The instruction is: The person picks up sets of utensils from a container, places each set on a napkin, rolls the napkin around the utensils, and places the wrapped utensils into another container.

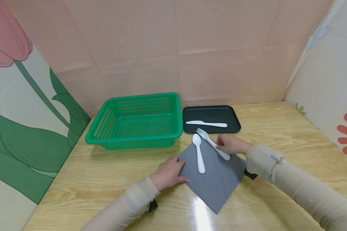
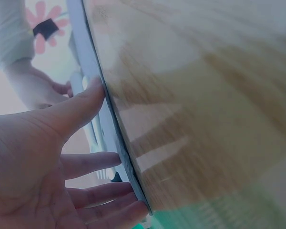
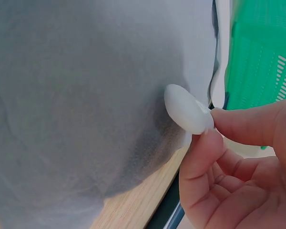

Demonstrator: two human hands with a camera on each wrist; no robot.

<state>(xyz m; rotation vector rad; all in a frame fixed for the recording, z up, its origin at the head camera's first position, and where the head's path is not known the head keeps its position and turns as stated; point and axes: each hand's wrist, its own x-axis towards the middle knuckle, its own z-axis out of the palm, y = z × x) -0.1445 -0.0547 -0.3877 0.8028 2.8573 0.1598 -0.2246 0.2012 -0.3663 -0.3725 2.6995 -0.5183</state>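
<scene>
White and slender, the fork (image 1: pixel 211 142) slanted over the grey napkin (image 1: pixel 217 181), perhaps slightly raised, tines toward the tray (image 1: pixel 211 114), handle pinched by the nearer right hand (image 1: pixel 230 143), while the left hand (image 1: pixel 168 171) spread at the napkin's edge.

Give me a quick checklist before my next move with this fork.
1. Fork gripped: ok, the right hand pinches its handle.
2. Gray napkin steadied: ok, the left hand touches its left corner.
3. Spoon, handle on the napkin: ok.
4. Knife on the napkin too: not ok, it lies on the black tray.
5. Fork clear of the tray: cannot tell; its tines appear right by the rim.
</scene>
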